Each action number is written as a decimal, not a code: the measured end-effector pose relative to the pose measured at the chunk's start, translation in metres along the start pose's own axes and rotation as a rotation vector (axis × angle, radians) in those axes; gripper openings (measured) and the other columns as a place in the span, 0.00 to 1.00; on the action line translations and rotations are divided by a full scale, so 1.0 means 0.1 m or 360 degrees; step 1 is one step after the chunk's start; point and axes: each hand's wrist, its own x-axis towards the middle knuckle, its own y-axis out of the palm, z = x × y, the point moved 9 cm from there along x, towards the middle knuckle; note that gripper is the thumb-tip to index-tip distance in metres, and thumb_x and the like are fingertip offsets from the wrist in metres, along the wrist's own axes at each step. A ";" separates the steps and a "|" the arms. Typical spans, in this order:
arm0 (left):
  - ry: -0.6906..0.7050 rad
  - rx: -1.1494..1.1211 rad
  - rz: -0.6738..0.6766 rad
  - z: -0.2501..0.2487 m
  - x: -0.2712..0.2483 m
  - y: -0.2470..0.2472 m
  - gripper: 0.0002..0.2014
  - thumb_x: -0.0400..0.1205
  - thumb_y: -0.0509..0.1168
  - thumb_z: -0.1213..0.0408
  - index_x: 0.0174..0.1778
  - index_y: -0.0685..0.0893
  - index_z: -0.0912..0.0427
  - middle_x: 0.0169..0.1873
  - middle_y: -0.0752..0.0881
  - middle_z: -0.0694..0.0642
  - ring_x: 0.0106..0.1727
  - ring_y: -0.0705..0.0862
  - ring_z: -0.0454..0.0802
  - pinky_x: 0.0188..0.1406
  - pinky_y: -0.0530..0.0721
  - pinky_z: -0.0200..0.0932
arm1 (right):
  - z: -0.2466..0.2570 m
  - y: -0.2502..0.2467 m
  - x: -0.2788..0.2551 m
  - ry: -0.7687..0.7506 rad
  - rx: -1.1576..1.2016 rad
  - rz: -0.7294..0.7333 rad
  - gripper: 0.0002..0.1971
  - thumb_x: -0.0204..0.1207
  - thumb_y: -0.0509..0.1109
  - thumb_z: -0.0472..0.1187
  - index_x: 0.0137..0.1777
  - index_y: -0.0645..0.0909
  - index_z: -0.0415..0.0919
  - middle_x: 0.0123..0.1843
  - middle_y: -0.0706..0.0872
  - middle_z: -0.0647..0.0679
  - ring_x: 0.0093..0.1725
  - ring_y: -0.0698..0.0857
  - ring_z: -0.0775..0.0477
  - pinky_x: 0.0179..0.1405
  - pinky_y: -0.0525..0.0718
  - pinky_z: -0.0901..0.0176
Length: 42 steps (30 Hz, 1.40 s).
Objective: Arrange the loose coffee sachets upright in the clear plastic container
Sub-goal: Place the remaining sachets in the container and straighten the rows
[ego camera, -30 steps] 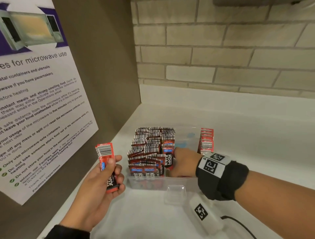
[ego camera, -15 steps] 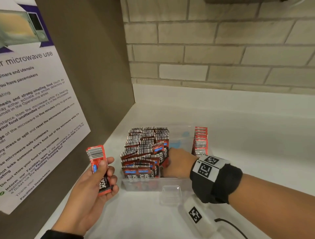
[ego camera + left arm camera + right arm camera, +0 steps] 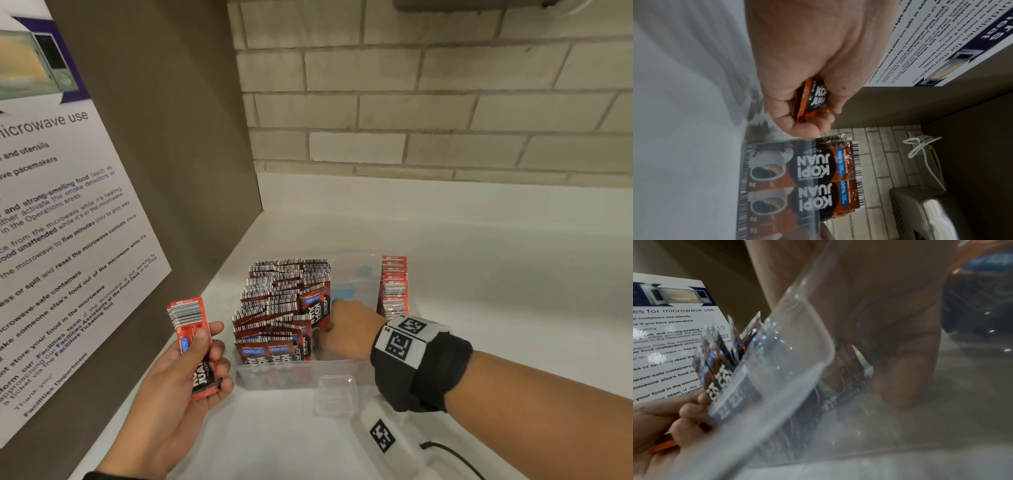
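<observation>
Several sachets sitting pinched upright in left hand, thumb over the front, held just left of container. Reaching into container with right hand, knuckles against the packed rows on its left; finger pose hidden, grip impossible to tell. Standing just beyond right wrist, one more row

microwave poster (left wall), brick wall
</observation>
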 end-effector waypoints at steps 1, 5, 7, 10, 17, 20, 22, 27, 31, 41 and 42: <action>-0.0004 -0.0003 0.0001 0.00 0.00 0.01 0.12 0.80 0.61 0.58 0.53 0.82 0.60 0.25 0.76 0.51 0.22 0.76 0.43 0.20 0.80 0.38 | 0.01 0.00 -0.01 -0.0006 0.0001 0.0004 0.16 0.78 0.63 0.49 0.57 0.80 0.38 0.55 0.85 0.42 0.53 0.85 0.42 0.57 0.83 0.51; -0.0012 -0.0011 -0.0001 0.01 0.00 0.04 0.11 0.79 0.62 0.58 0.51 0.83 0.60 0.25 0.76 0.51 0.21 0.76 0.43 0.20 0.79 0.37 | 0.00 -0.02 -0.02 0.0011 0.0041 -0.0048 0.18 0.75 0.66 0.50 0.58 0.78 0.39 0.55 0.86 0.43 0.53 0.85 0.43 0.56 0.84 0.53; -0.0013 -0.0016 0.0002 0.00 0.00 0.05 0.11 0.79 0.61 0.58 0.51 0.83 0.59 0.24 0.76 0.50 0.21 0.76 0.43 0.19 0.79 0.37 | -0.02 -0.01 -0.03 0.0032 0.0042 -0.0049 0.21 0.74 0.68 0.52 0.61 0.76 0.39 0.56 0.85 0.43 0.54 0.85 0.44 0.56 0.84 0.53; -0.0014 -0.0012 -0.0001 -0.01 -0.01 0.05 0.10 0.80 0.61 0.58 0.50 0.83 0.59 0.24 0.77 0.50 0.20 0.76 0.43 0.20 0.80 0.38 | 0.03 0.00 -0.04 -0.0003 -0.0033 -0.0015 0.23 0.74 0.69 0.50 0.64 0.74 0.38 0.59 0.83 0.43 0.57 0.84 0.43 0.59 0.83 0.53; -0.0014 -0.0028 -0.0002 -0.02 -0.02 0.04 0.10 0.81 0.60 0.59 0.50 0.83 0.59 0.24 0.77 0.51 0.20 0.76 0.43 0.19 0.80 0.38 | 0.03 0.00 -0.06 0.0030 -0.0021 -0.0023 0.28 0.70 0.75 0.51 0.66 0.72 0.39 0.61 0.83 0.44 0.60 0.83 0.43 0.60 0.82 0.51; -0.0015 -0.0034 0.0002 -0.02 -0.01 0.05 0.10 0.80 0.61 0.58 0.50 0.83 0.59 0.24 0.77 0.51 0.20 0.76 0.44 0.19 0.80 0.38 | 0.02 -0.01 -0.06 0.0041 -0.0029 -0.0037 0.29 0.69 0.75 0.50 0.66 0.71 0.38 0.61 0.83 0.44 0.59 0.83 0.44 0.60 0.82 0.51; -0.0017 -0.0041 0.0001 -0.01 -0.02 0.05 0.11 0.79 0.61 0.58 0.50 0.83 0.59 0.24 0.77 0.51 0.20 0.77 0.44 0.19 0.80 0.38 | 0.02 -0.01 -0.05 0.0037 -0.0006 -0.0049 0.28 0.70 0.74 0.52 0.66 0.71 0.39 0.60 0.83 0.45 0.59 0.84 0.44 0.58 0.83 0.53; -0.0019 -0.0056 -0.0007 -0.01 -0.03 0.04 0.10 0.80 0.60 0.59 0.50 0.83 0.59 0.24 0.77 0.51 0.20 0.77 0.44 0.19 0.80 0.38 | -0.01 -0.01 -0.04 0.0086 0.0034 -0.0038 0.28 0.73 0.68 0.55 0.67 0.68 0.40 0.62 0.82 0.45 0.59 0.83 0.44 0.59 0.82 0.53; -0.0025 -0.0061 -0.0019 0.01 -0.04 0.02 0.10 0.81 0.60 0.58 0.50 0.83 0.59 0.25 0.77 0.51 0.21 0.77 0.43 0.20 0.80 0.38 | -0.01 -0.02 -0.05 0.0098 0.0034 -0.0044 0.26 0.75 0.67 0.53 0.68 0.68 0.39 0.62 0.82 0.44 0.60 0.83 0.44 0.59 0.81 0.54; -0.0013 -0.0055 -0.0017 -0.03 -0.04 0.01 0.10 0.81 0.60 0.59 0.50 0.84 0.59 0.24 0.77 0.51 0.20 0.77 0.44 0.19 0.80 0.38 | -0.04 0.01 -0.03 0.0100 -0.0057 -0.0040 0.27 0.73 0.71 0.47 0.68 0.67 0.38 0.61 0.83 0.43 0.58 0.84 0.43 0.56 0.82 0.55; -0.0011 -0.0051 -0.0017 -0.03 -0.04 0.01 0.10 0.80 0.61 0.59 0.50 0.84 0.59 0.24 0.77 0.51 0.20 0.77 0.44 0.19 0.80 0.38 | -0.04 0.02 -0.03 0.0092 -0.0063 -0.0038 0.27 0.73 0.71 0.47 0.68 0.67 0.38 0.61 0.83 0.43 0.58 0.84 0.43 0.56 0.82 0.55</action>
